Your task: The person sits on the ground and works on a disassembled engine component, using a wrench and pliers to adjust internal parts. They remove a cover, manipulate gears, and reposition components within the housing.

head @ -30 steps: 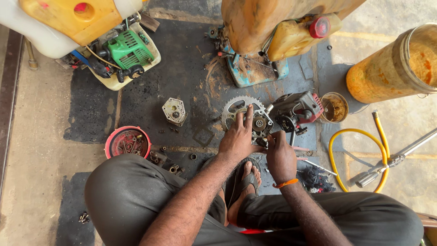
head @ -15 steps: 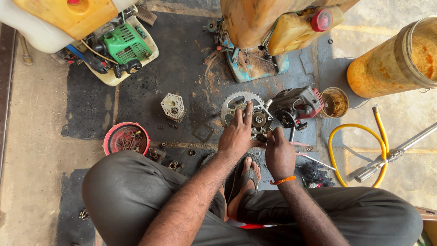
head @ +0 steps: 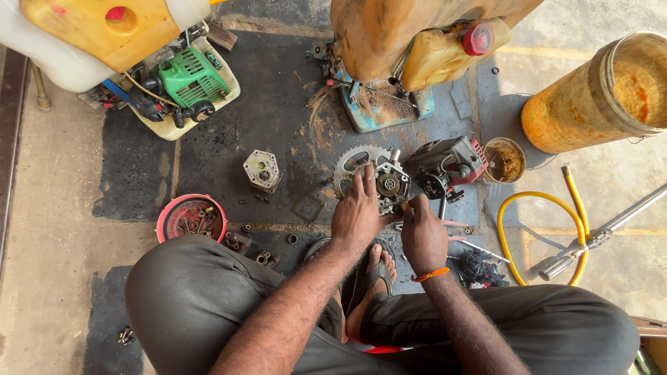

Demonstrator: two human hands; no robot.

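Observation:
I sit cross-legged on a dark oily mat (head: 278, 139). My left hand (head: 356, 215) lies flat on a toothed sprocket (head: 351, 165) and presses against the small metal engine casing (head: 389, 182) that rests on it. My right hand (head: 421, 232), with an orange band at the wrist, pinches the casing's lower right edge with its fingertips; what it grips is hidden by the fingers. Just right of the casing lies a grey and red small engine (head: 448, 163).
A small metal part (head: 262, 169) and a red bowl of parts (head: 192, 217) lie to the left. A green engine on a sprayer base (head: 184, 83), a blue base plate (head: 381, 104), a yellow fuel tank (head: 445, 48), an orange drum (head: 597, 97), a small tin (head: 504, 160) and a yellow hose (head: 549, 229) surround me.
Both hands stay on the casing and sprocket with only small finger shifts. The view has drifted slightly.

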